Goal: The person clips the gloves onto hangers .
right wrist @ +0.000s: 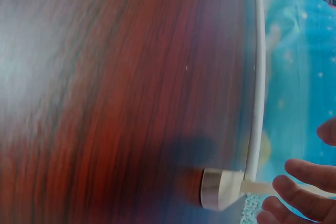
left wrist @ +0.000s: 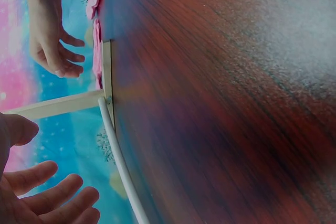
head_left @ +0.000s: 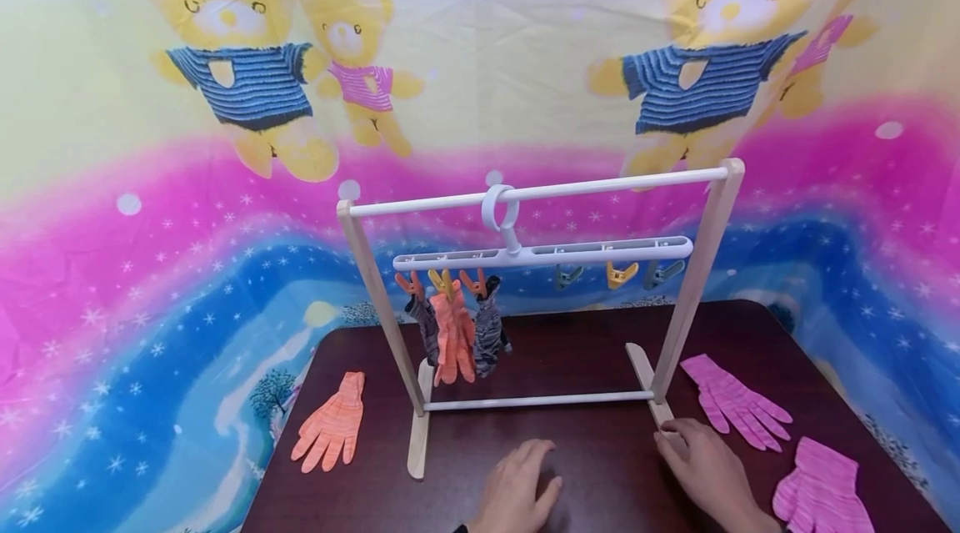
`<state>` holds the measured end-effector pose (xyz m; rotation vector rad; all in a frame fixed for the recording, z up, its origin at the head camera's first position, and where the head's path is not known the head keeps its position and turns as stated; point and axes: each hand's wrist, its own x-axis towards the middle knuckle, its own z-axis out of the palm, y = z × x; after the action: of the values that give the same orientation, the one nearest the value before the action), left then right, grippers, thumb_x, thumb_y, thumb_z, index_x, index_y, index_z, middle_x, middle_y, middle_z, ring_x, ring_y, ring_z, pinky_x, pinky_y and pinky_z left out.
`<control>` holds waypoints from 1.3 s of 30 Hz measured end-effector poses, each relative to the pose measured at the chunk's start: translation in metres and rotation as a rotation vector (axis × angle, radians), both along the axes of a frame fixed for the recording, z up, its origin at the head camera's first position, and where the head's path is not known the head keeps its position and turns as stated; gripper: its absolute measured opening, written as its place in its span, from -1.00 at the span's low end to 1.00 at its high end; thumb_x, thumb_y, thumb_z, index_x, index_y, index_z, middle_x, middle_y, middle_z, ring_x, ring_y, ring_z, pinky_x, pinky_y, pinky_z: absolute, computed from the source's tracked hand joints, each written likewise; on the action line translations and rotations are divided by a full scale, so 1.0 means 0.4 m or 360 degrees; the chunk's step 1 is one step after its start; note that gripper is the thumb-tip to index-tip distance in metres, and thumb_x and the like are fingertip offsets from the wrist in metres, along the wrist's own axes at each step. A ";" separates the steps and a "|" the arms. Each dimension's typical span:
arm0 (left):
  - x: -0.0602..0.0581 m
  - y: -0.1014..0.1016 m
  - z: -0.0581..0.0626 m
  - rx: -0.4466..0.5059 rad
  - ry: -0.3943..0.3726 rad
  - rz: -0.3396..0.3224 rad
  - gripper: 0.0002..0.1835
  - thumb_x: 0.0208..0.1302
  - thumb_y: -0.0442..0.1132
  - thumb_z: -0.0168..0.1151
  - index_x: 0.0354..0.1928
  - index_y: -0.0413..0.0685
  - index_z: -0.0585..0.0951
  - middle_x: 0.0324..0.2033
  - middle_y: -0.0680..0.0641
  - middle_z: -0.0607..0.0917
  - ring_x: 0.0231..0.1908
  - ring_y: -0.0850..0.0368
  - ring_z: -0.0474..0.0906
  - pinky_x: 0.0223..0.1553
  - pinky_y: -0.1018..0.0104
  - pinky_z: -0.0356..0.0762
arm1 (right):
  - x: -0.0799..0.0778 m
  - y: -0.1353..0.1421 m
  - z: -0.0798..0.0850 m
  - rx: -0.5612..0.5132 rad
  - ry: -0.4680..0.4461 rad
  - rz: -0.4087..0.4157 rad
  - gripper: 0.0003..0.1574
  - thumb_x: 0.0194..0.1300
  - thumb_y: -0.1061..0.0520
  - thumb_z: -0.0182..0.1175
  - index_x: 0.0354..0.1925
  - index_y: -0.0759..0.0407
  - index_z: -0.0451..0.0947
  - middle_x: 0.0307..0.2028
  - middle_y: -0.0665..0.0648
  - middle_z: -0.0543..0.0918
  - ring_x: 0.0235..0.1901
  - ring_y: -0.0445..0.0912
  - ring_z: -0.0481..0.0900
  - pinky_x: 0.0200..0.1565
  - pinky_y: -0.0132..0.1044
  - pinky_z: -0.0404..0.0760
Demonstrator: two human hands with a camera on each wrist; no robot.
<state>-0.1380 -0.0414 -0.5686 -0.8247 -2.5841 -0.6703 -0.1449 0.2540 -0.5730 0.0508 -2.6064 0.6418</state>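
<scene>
My left hand (head_left: 519, 487) hovers over the table in front of the rack, fingers relaxed and holding nothing. My right hand (head_left: 705, 466), loosely curved with nothing in it, is near the rack's right foot (head_left: 660, 412). A white hanger (head_left: 540, 253) hooks over the rack's top rod (head_left: 615, 183). From its left half, clips hold an orange glove (head_left: 453, 337) between two dark grey gloves, the right one (head_left: 489, 333) more visible. Three clips on the right half, one of them a yellow clip (head_left: 621, 274), hold nothing. Pink gloves (head_left: 738, 404) lie right of the rack.
Another orange glove (head_left: 333, 424) lies flat left of the rack. A second pink glove (head_left: 821, 487) is at the table's right edge. The wooden rack's left foot (head_left: 418, 441) and lower rod (head_left: 540, 402) stand on the dark table (head_left: 360, 500). A bear-print cloth (head_left: 480, 99) hangs behind.
</scene>
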 end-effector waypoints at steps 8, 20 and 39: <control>0.001 0.018 0.004 -0.0037 0.0037 -0.0026 -0.60 0.18 0.01 0.19 0.03 0.03 0.55 -0.08 0.07 0.62 -0.10 0.21 0.57 -0.16 0.29 0.53 | 0.004 0.052 0.004 0.0053 -0.0064 -0.0054 -0.65 0.16 -0.07 0.22 -0.23 0.17 0.64 -0.24 0.21 0.67 -0.22 0.20 0.61 -0.33 0.14 0.52; 0.005 0.040 -0.001 -0.0084 0.0101 -0.0076 -0.59 0.17 0.02 0.19 0.03 0.05 0.54 -0.07 0.07 0.62 -0.10 0.22 0.57 -0.16 0.31 0.52 | 0.024 0.137 -0.002 0.0067 -0.0097 -0.0111 -0.65 0.13 -0.02 0.25 -0.25 0.23 0.63 -0.28 0.29 0.67 -0.26 0.28 0.59 -0.30 0.19 0.50; 0.010 0.059 -0.002 -0.0106 0.0062 -0.0149 -0.59 0.18 0.06 0.17 0.03 0.06 0.55 -0.11 0.12 0.62 -0.16 0.28 0.56 -0.26 0.41 0.49 | 0.041 0.305 0.023 0.0058 -0.0806 -0.0300 -0.25 0.13 -0.24 0.19 -0.22 0.50 0.51 -0.63 0.07 0.49 -0.57 -0.04 0.49 -0.43 0.07 0.54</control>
<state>-0.1340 -0.0180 -0.5694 -0.9753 -2.5583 -0.5913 -0.1285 0.3761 -0.5638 -0.3905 -3.0528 0.5985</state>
